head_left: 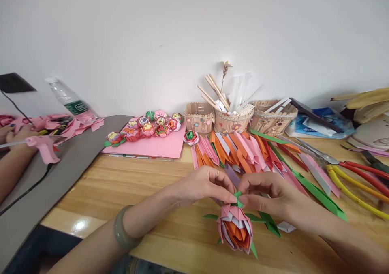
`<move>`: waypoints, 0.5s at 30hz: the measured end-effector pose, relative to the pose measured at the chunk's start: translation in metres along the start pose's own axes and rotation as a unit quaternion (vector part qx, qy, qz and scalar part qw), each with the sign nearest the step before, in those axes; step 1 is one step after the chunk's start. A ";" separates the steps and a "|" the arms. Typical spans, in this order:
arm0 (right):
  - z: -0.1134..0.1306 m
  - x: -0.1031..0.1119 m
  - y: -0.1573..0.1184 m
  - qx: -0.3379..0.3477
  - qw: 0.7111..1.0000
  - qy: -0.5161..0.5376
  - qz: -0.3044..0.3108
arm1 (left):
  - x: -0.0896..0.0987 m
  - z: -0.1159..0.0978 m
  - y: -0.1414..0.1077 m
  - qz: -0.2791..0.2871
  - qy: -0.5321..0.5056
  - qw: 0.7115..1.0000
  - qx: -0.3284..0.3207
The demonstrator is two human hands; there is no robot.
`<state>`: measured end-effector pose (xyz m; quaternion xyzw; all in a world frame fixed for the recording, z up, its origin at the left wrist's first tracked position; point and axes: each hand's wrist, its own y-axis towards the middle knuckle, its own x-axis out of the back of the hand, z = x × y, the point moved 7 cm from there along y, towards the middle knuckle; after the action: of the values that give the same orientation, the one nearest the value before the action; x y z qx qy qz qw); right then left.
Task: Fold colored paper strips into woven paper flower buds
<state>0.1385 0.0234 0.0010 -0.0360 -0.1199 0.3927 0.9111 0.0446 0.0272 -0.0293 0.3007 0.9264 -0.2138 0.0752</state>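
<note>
A folded paper flower (235, 229) with orange, lilac and pink petals hangs low over the wooden table, its open side facing me. Green paper leaves (255, 218) stick out around it. At its base, the thumb and fingers of my left hand (209, 187) pinch the green paper (237, 199). From the other side my right hand (270, 195) pinches the same green part between thumb and fingertips. Just behind both hands lie many folded paper strips (240, 150) in pink, orange, red and lilac.
Finished paper flowers (148, 130) sit on a pink sheet (146, 147). Wooden baskets (199, 118) stand along the wall, one with sticks (217, 89). Scissors (331, 159) and yellow-handled pliers (349, 191) lie right. At left are another person's hand (22, 136), a pink glue gun (44, 146) and a bottle (68, 97).
</note>
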 end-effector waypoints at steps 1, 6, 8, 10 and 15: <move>-0.001 0.001 0.000 -0.003 1.000 -0.015 -0.006 | 0.000 -0.001 0.000 0.000 0.003 1.000 -0.004; 0.001 0.004 0.002 0.006 0.995 -0.088 -0.053 | 0.004 -0.003 0.002 -0.029 0.012 0.999 -0.013; 0.001 0.005 0.002 0.017 0.992 -0.105 -0.064 | 0.006 -0.003 0.003 -0.039 0.012 0.999 -0.017; 0.000 0.006 0.001 0.029 0.989 -0.127 -0.077 | 0.007 -0.005 0.004 -0.047 0.019 0.998 -0.032; 0.002 0.009 0.000 0.057 0.971 -0.204 -0.108 | 0.011 -0.008 0.003 -0.062 0.068 0.993 -0.076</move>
<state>0.1443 0.0299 0.0047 0.1103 -0.2839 0.2969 0.9050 0.0377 0.0391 -0.0258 0.2502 0.9597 -0.1265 0.0213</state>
